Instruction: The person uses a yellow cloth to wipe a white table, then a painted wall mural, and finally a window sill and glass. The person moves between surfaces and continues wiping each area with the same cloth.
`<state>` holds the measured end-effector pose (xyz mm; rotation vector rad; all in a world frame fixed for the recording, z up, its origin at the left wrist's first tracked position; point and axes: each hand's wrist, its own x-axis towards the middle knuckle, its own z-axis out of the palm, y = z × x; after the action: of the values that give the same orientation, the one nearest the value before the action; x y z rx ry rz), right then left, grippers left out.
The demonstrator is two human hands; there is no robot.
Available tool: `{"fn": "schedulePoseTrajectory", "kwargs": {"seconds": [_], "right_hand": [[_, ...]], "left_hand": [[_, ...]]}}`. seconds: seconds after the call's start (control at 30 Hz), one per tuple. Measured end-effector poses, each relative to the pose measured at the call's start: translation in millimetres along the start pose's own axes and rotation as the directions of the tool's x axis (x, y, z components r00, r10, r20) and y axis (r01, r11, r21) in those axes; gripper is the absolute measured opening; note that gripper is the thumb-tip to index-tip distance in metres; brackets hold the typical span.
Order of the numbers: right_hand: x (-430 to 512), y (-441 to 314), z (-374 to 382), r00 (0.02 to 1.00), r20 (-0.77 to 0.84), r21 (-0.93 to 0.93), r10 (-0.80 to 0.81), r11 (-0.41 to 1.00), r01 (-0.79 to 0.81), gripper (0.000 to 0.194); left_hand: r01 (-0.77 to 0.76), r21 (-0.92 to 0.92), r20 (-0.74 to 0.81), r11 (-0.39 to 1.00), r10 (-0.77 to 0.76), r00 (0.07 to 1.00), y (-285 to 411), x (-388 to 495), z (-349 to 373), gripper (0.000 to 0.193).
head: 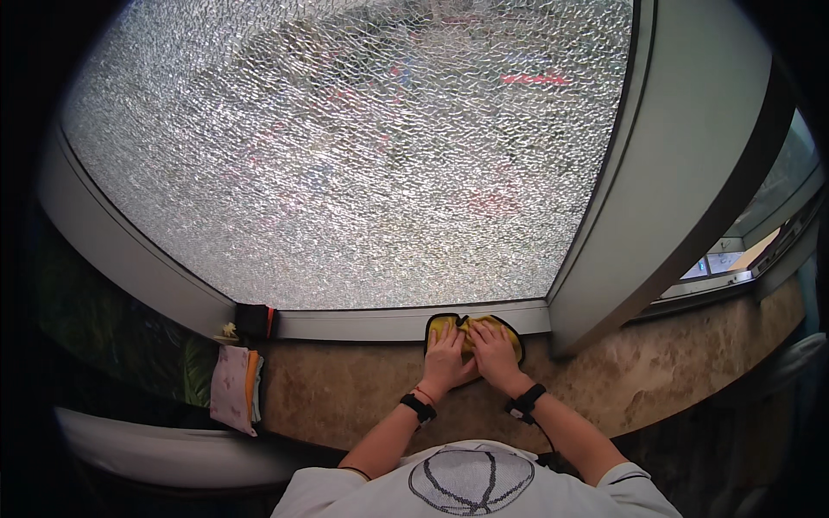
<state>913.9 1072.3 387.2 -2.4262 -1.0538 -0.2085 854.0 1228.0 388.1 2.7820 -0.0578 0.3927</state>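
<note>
A yellow cloth item with a black edge binding (513, 337) lies on the brown stone-patterned sill, against the base of the window frame. It looks folded, and a dark notch shows at the middle of its far edge. My left hand (447, 356) rests palm down on its left half, fingers spread and thumb pointing inward. On the right half lies my right hand (495, 353), its fingers spread over the fabric. The two hands nearly meet at the centre and cover much of the item. Black bands circle both wrists.
Textured, crackle-patterned glass (363, 162) rises behind the sill (337, 388). Folded cloths (233, 388), pink outermost, sit at the sill's left end. Beside them are a black pouch or box (254, 320) and a small yellow object (227, 331). A thick grey post (699, 97) stands at right.
</note>
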Motion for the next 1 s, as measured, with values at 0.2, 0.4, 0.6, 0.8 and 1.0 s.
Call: {"fn": "schedulePoseTrajectory", "kwargs": {"seconds": [0.2, 0.4, 0.6, 0.8, 1.0], "right_hand": [[34.8, 12.8, 7.4, 0.999, -0.047, 0.043, 0.009, 0.999, -0.007, 0.041], [8.0, -0.9, -0.3, 0.999, 0.044, 0.049, -0.031, 0.998, 0.029, 0.041], [34.7, -1.2, -0.7, 0.991, -0.124, -0.027, -0.053, 0.998, 0.050, 0.042], [38.7, -9.2, 2.1, 0.999, -0.054, -0.130, 0.008, 0.991, -0.015, 0.045], [14.7, -27.8, 13.4, 0.999, -0.021, -0.178, -0.038, 0.983, 0.034, 0.049]], "left_hand": [[0.037, 0.057, 0.020, 0.998, -0.038, 0.999, -6.7, 24.6, -4.2, 0.072], [0.048, 0.019, 0.057, 0.999, -0.049, 0.997, -2.9, -8.1, -13.7, 0.070], [0.139, 0.079, -0.067, 0.987, -0.133, 0.989, -20.1, 3.1, -13.7, 0.077], [0.095, 0.179, -0.053, 0.979, -0.087, 0.995, -39.5, -8.8, -10.9, 0.073], [0.048, 0.137, -0.047, 0.989, -0.042, 0.998, -48.0, -32.7, -19.8, 0.066]]}}
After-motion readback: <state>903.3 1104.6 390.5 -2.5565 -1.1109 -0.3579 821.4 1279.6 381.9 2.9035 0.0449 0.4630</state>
